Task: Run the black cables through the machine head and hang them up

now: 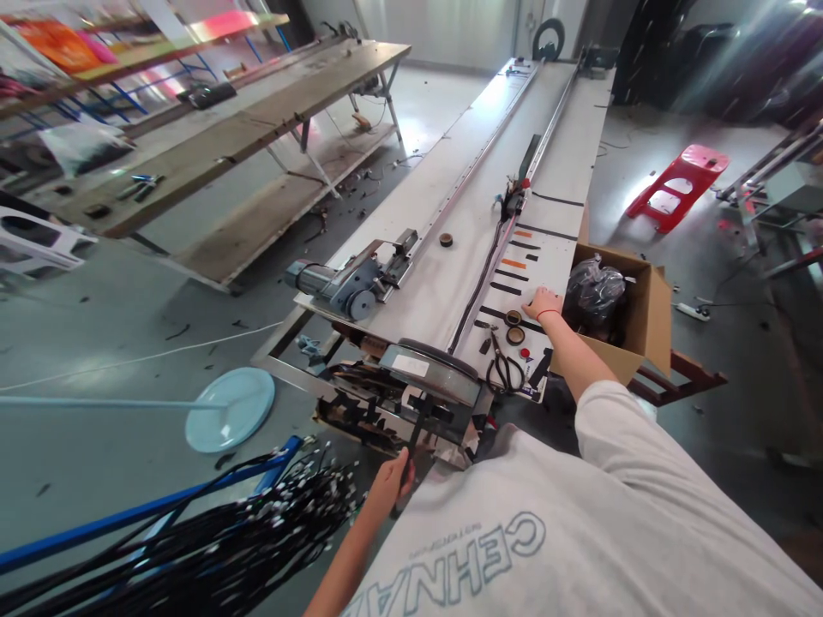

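My left hand is closed around the lower end of a black strip, low in front of the machine's near end. The strip rises toward a round grey wheel-like part at the bench end; whether it is tape or a handle I cannot tell. On the right side of the white bench, my right hand rests with its fingers on the surface and nothing visible in them. Just left of it lie two black tape rolls. Black-handled scissors lie nearer to me, and short black and orange strips are stuck beyond.
A motor unit sits on the bench's left side, with long rails running away. An open cardboard box holding a black plastic bag stands at right. Black cables hang on a blue frame at lower left. A red stool lies farther right.
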The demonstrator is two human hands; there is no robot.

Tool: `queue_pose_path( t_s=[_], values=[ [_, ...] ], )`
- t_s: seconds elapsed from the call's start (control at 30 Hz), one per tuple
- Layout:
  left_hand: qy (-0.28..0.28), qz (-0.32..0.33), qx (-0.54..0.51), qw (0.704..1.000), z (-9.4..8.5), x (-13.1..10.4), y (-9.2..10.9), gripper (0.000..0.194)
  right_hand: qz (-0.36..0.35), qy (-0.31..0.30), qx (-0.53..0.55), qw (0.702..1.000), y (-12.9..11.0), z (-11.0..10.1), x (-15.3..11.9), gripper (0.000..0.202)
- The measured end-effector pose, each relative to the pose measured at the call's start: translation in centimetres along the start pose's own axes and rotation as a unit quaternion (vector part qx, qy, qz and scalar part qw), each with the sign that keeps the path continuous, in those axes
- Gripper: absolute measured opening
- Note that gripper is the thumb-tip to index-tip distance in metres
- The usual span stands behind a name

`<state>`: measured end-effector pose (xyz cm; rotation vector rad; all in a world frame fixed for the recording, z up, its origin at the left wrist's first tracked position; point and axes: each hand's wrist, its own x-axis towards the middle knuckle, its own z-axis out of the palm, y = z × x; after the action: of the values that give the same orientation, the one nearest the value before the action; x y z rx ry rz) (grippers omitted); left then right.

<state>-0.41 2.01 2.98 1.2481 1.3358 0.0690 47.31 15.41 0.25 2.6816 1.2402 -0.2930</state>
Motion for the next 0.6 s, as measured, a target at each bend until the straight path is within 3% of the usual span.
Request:
queue_pose_path(
  t_s=[0.1, 0.3, 0.37, 0.43, 0.5, 0.6],
  values=[
    [-0.018, 0.05, 0.041, 0.998, -0.4, -0.8, -0.2, 0.06, 0.0, -0.004, 0.001, 1.0, 0.0, 0.0, -0.3, 0.078],
    [0.121, 0.109, 0.049, 0.985, 1.0, 0.1, 0.3, 0.054, 0.004, -0.02, 0.06, 0.998, 0.1, -2.2, -0.1, 0.067],
    [0.15, 0.119, 0.037, 0.981, 1.6, 0.9, 0.5, 0.053, -0.016, 0.014, 0.126, 0.992, -0.6, -3.7, -1.7, 0.057],
    [0.156, 0.133, 0.037, 0.978, 1.9, 1.7, 0.8, 0.053, -0.081, 0.075, 0.234, 0.966, -1.9, -4.7, -5.8, 0.049],
    [0.156, 0.151, 0.045, 0.975, 1.5, 2.3, 1.3, 0.054, -0.192, 0.095, 0.365, 0.906, -3.8, -4.7, -12.3, 0.043],
    [0.177, 0.182, 0.051, 0.966, -0.2, 2.8, 2.1, 0.051, -0.402, -0.02, 0.443, 0.801, -7.4, -2.5, -23.3, 0.034]
  ],
)
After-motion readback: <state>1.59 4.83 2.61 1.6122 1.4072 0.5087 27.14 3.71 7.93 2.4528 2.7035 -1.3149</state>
